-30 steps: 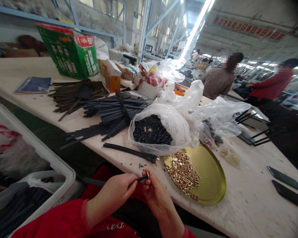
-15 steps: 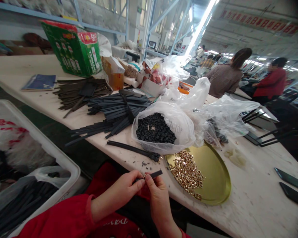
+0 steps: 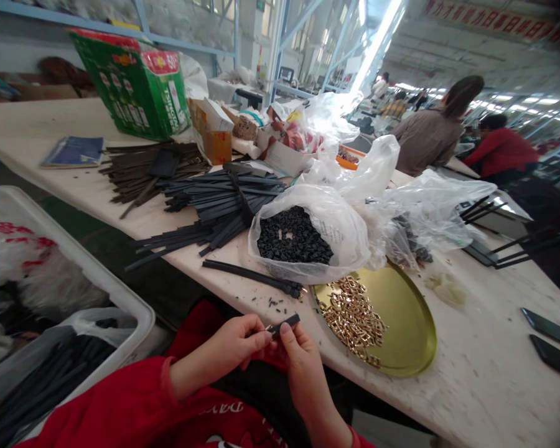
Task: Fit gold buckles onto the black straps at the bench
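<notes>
My left hand (image 3: 245, 341) pinches a small gold buckle (image 3: 269, 328) at the end of a black strap. Between the thumb and fingers of my right hand (image 3: 301, 354) is that black strap (image 3: 285, 324), its free end poking out up and to the right. Both hands are close together just off the table's front edge. Beyond them lie finished-looking black straps (image 3: 252, 277) with gold bits at one end. To the right, a round gold tray (image 3: 408, 323) bears a heap of gold buckles (image 3: 354, 317). A plastic bag (image 3: 350, 242) holds many small black loops (image 3: 292, 236).
Bundles of dark straps (image 3: 219, 199) lie on the table (image 3: 490, 348) behind. A green carton (image 3: 126, 93) and a blue booklet (image 3: 73, 152) stand farther back. At left is a white bin (image 3: 135, 298); two dark phones (image 3: 553, 330) lie at right. Two people sit beyond.
My right thumb has shifted along the strap, and the strap's free end now sits slightly lower and to the left. In the background, the person in red has leaned forward.
</notes>
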The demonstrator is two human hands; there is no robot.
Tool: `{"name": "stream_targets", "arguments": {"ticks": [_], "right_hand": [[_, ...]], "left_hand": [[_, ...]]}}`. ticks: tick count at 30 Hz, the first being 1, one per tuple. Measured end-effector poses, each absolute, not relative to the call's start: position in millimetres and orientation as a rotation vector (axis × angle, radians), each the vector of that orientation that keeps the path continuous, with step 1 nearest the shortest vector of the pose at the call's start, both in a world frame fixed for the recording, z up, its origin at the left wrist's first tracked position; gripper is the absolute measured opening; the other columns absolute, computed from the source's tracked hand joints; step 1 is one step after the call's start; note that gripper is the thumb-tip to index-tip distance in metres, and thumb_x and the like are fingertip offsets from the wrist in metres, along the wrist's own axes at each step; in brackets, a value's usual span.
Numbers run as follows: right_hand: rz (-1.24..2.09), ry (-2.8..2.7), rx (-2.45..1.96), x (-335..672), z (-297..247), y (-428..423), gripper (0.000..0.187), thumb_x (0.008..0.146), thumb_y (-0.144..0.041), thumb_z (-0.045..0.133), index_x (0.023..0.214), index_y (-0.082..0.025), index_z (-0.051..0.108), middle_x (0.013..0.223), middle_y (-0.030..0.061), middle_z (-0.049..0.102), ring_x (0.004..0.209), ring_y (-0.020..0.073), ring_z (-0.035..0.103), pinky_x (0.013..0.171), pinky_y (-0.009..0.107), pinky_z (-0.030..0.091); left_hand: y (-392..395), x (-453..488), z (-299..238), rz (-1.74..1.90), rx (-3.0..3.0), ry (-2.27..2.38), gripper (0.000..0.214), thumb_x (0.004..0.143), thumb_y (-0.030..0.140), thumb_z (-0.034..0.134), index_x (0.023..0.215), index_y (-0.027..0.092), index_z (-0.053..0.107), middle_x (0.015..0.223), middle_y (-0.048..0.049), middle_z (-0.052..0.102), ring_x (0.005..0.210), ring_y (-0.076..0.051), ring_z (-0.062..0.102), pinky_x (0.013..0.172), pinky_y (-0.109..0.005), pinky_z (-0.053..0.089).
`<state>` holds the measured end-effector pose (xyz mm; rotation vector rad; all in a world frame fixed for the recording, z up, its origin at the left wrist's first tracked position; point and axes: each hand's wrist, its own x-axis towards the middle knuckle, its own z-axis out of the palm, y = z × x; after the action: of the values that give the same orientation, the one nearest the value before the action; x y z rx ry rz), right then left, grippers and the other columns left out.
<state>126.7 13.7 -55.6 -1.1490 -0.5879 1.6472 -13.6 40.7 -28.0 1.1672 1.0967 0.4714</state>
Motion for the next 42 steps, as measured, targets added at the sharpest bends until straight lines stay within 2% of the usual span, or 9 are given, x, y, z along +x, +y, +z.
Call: {"name": "stream_targets", "arguments": {"ticks": [9, 15, 21, 27, 32, 34, 38, 40, 42], "right_hand": [[1.51, -0.887, -1.276, 130.6, -57.9, 11.3, 0.029, 0.076, -0.045, 0.061, 0.077, -0.017, 0.065, 0.07, 0.0019, 0.065, 0.067, 0.0171, 0.058, 0.064, 0.028, 0.047], [1.398, -0.93, -1.331, 131.0, -62.1, 12.9, 0.026, 0.08, -0.043, 0.056, 0.086, -0.018, 0.062, 0.08, 0.0028, 0.065, 0.075, 0.018, 0.058, 0.071, 0.03, 0.047], [0.859, -1.398, -1.313, 135.4, -67.4, 12.4, 0.01, 0.082, -0.026, 0.054, 0.076, -0.02, 0.059, 0.074, 0.0007, 0.058, 0.073, 0.0156, 0.053, 0.068, 0.026, 0.044], [1.108, -1.377, -1.439, 143.4, -54.9, 29.7, 0.013, 0.08, -0.032, 0.054, 0.075, -0.02, 0.056, 0.066, -0.0016, 0.056, 0.062, 0.0149, 0.052, 0.057, 0.024, 0.042], [1.246, -1.688, -1.323, 159.7, -26.8, 69.3, 0.036, 0.089, -0.044, 0.036, 0.073, -0.019, 0.057, 0.067, 0.0008, 0.058, 0.063, 0.0157, 0.053, 0.056, 0.025, 0.04], [1.062, -1.845, -1.366, 173.0, -15.4, 99.5, 0.038, 0.089, -0.044, 0.034, 0.072, -0.018, 0.056, 0.065, 0.0009, 0.057, 0.063, 0.0158, 0.053, 0.056, 0.025, 0.039], [0.421, -2.038, -1.737, 196.1, -11.0, 169.0, 0.016, 0.085, -0.024, 0.044, 0.08, -0.018, 0.058, 0.082, 0.0041, 0.061, 0.077, 0.017, 0.057, 0.069, 0.026, 0.041], [0.338, -2.09, -1.819, 197.6, -19.1, 193.2, 0.006, 0.077, -0.018, 0.053, 0.078, -0.018, 0.06, 0.083, 0.0059, 0.061, 0.077, 0.0196, 0.058, 0.07, 0.029, 0.041], [0.338, -2.102, -1.846, 192.5, -29.3, 205.2, 0.007, 0.07, -0.012, 0.059, 0.074, -0.017, 0.06, 0.079, 0.0078, 0.061, 0.075, 0.0228, 0.059, 0.068, 0.032, 0.04]], "left_hand": [[42.8, -10.7, -28.2, 0.495, 1.155, 1.109, 0.035, 0.069, 0.05, 0.054, 0.068, 0.017, 0.044, 0.061, 0.0027, 0.054, 0.05, -0.01, 0.048, 0.048, -0.022, 0.036], [45.2, -8.7, -28.0, 0.473, 1.162, 1.125, 0.03, 0.071, 0.046, 0.051, 0.069, 0.018, 0.042, 0.057, 0.0051, 0.049, 0.045, -0.008, 0.04, 0.043, -0.019, 0.03], [45.6, -7.1, -40.4, 0.563, 1.341, 1.305, 0.021, 0.071, 0.037, 0.049, 0.063, 0.019, 0.042, 0.058, 0.0046, 0.045, 0.055, -0.011, 0.042, 0.048, -0.021, 0.031], [58.4, -12.9, -38.6, 0.479, 1.461, 1.217, 0.029, 0.076, 0.045, 0.051, 0.068, 0.018, 0.045, 0.06, 0.0038, 0.05, 0.055, -0.012, 0.046, 0.048, -0.02, 0.032], [78.7, -8.1, -22.0, 0.575, 1.497, 1.113, 0.019, 0.079, 0.033, 0.05, 0.093, 0.019, 0.051, 0.069, 0.0027, 0.059, 0.062, -0.014, 0.053, 0.058, -0.021, 0.038], [86.0, -6.7, -19.2, 0.588, 1.521, 1.116, 0.018, 0.083, 0.033, 0.045, 0.09, 0.019, 0.054, 0.066, 0.0036, 0.056, 0.06, -0.013, 0.05, 0.058, -0.021, 0.037], [96.7, -6.9, -23.6, 0.605, 1.446, 1.162, 0.025, 0.085, 0.037, 0.04, 0.089, 0.017, 0.055, 0.059, 0.0056, 0.047, 0.053, -0.011, 0.044, 0.052, -0.02, 0.034], [99.2, -7.8, -27.2, 0.626, 1.438, 1.158, 0.025, 0.085, 0.038, 0.041, 0.088, 0.017, 0.055, 0.059, 0.0053, 0.047, 0.054, -0.012, 0.044, 0.052, -0.02, 0.034], [99.9, -9.3, -29.8, 0.637, 1.43, 1.159, 0.025, 0.085, 0.039, 0.042, 0.088, 0.018, 0.056, 0.058, 0.0053, 0.047, 0.055, -0.012, 0.044, 0.053, -0.02, 0.034]]}}
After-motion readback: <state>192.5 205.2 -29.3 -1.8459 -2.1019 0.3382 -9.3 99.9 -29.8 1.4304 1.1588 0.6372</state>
